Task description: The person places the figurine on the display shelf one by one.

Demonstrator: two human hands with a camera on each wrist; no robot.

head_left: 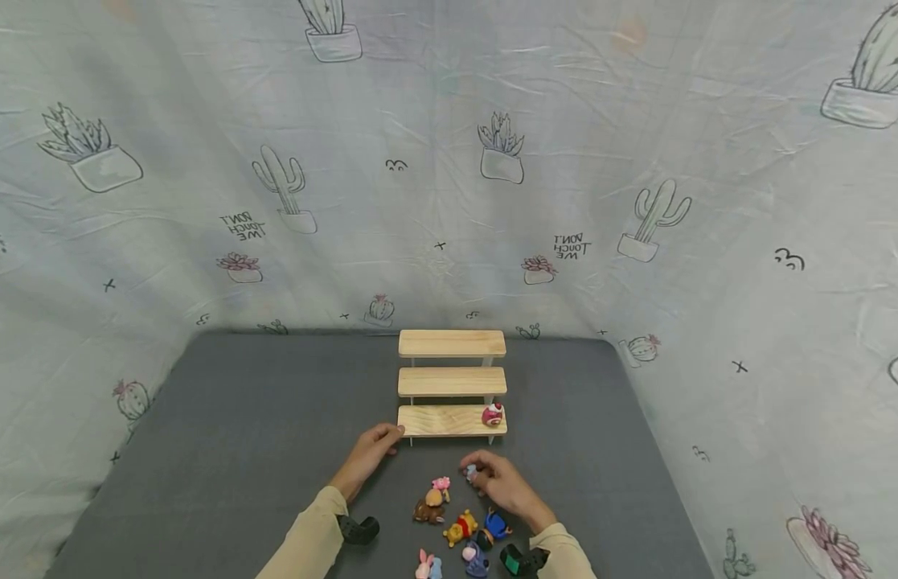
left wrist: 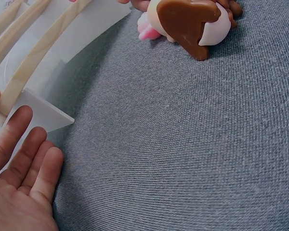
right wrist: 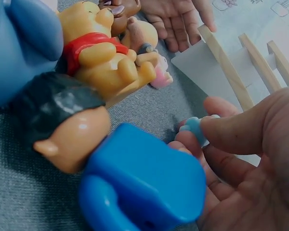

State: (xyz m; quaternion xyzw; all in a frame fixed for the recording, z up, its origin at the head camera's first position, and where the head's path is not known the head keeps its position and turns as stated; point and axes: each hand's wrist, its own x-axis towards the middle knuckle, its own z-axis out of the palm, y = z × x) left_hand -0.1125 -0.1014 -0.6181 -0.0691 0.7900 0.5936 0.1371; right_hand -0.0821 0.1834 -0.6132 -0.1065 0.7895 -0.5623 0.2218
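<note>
My left hand [head_left: 375, 450] touches the left end of the lowest step of a wooden three-step display stand [head_left: 452, 381], its fingers loosely extended. In the right wrist view, my right hand [right wrist: 245, 149] pinches a small light-blue figurine [right wrist: 196, 129] between thumb and fingers; the fingers hide most of it. In the head view this hand [head_left: 502, 482] is above the cloth, in front of the stand's right side. A red and white figurine [head_left: 493, 415] is at the right end of the lowest step.
Near me are a yellow bear figurine in a red shirt [head_left: 461, 528], a blue-clothed figurine with dark hair [head_left: 497, 524], a blue-purple donkey figurine [head_left: 475, 560], a pink-eared figurine [head_left: 424, 564] and a brown figurine [head_left: 428, 511]. Grey cloth [head_left: 260, 450] covers the table; a cactus-printed curtain [head_left: 434, 201] surrounds it.
</note>
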